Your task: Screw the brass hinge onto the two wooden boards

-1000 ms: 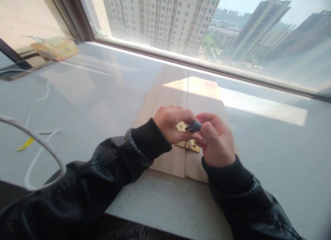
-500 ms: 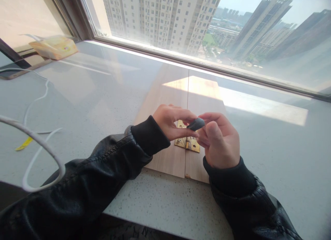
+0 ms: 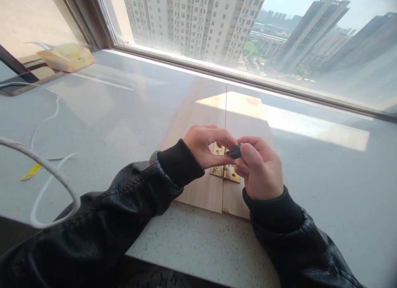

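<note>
A dark grey screwdriver stands over a brass hinge, seen mostly from the end of its handle. Its tip is hidden. My right hand grips the handle between thumb and fingers. Around the lower end of the tool, the thumb and forefinger of my left hand close from the left; whether they also pinch a screw cannot be seen. The hinge lies across the seam of two pale wooden boards, and both hands cover part of it. Holes show in its leaves.
The boards lie on a speckled white counter below a window. At the left are a looped white cable with a yellow tag, a phone-like device and a tissue pack.
My right hand has shifted slightly left, its thumb coming down onto the screwdriver handle. The handle has tilted a little. My left hand stays nearly still.
</note>
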Available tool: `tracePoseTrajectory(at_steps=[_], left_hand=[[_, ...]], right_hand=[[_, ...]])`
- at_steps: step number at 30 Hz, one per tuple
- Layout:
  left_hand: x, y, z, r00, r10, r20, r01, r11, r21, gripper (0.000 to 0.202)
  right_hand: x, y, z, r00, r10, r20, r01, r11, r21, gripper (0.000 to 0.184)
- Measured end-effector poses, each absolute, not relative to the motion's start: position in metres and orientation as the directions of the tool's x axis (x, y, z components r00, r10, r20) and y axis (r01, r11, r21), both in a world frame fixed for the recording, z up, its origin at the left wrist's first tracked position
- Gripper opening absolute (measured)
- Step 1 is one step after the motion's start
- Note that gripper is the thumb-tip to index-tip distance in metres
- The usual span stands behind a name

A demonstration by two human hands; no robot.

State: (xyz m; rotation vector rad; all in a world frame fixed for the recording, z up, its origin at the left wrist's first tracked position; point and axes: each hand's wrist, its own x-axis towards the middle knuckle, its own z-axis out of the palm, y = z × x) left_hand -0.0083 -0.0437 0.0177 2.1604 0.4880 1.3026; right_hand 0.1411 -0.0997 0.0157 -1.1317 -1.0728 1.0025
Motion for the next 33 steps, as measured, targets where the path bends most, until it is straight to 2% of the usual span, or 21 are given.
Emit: tracePoseTrajectory(at_steps=[6,9,13,17,20,23,25,29,31,33], left_hand=[[-0.0082,-0.0396,0.0113,0.555,0.520,0.649,-0.107,-0.729,0.676,0.021],[-0.0085,-0.0398,0.0113,0.490,0.573,0.657,-0.055,-0.732,0.679,0.015],[-0.0084,-0.0410,0.0116,0.452,0.573,0.684,0.036,-0.778,0.627,0.021],[-0.0097,-0.0402,0.0119,0.554,0.534,0.638,-0.072,-0.733,0.676,0.023],[-0.0086,-0.0413,0.0129,0.498,0.587,0.639,-0.067,-0.708,0.703,0.014],[-0.0060,-0.0436,0.0125,0.399,0.603,0.691,-0.005,-0.752,0.659,0.019],[-0.0060,-0.0443,0.0113,0.431,0.578,0.693,0.002,-0.768,0.640,0.022],[-0.0091,-0.0427,0.0088,0.548,0.537,0.641,-0.088,-0.725,0.683,0.022],[-0.0088,-0.0415,0.0083,0.522,0.553,0.649,-0.083,-0.724,0.685,0.016],[-0.0069,-0.0408,0.0082,0.458,0.573,0.680,-0.048,-0.748,0.662,0.021]], right_hand=[[0.1441,-0.0981,0.0142,0.203,0.971,0.128,-0.072,0.145,-0.987,0.040],[0.1424,-0.0987,0.0152,0.187,0.969,0.162,-0.071,0.178,-0.981,0.039],[0.1410,-0.0988,0.0158,0.192,0.971,0.143,-0.059,0.157,-0.986,0.039],[0.1422,-0.0968,0.0147,0.209,0.973,0.098,-0.071,0.115,-0.991,0.043],[0.1417,-0.0965,0.0151,0.203,0.973,0.112,-0.065,0.127,-0.990,0.042],[0.1411,-0.0974,0.0164,0.196,0.975,0.100,-0.061,0.114,-0.992,0.042],[0.1416,-0.0980,0.0167,0.197,0.976,0.093,-0.057,0.106,-0.993,0.041],[0.1427,-0.0988,0.0156,0.186,0.976,0.112,-0.055,0.125,-0.991,0.039],[0.1419,-0.0994,0.0155,0.172,0.978,0.121,-0.056,0.132,-0.990,0.038],[0.1402,-0.1004,0.0164,0.166,0.977,0.134,-0.059,0.146,-0.988,0.036]])
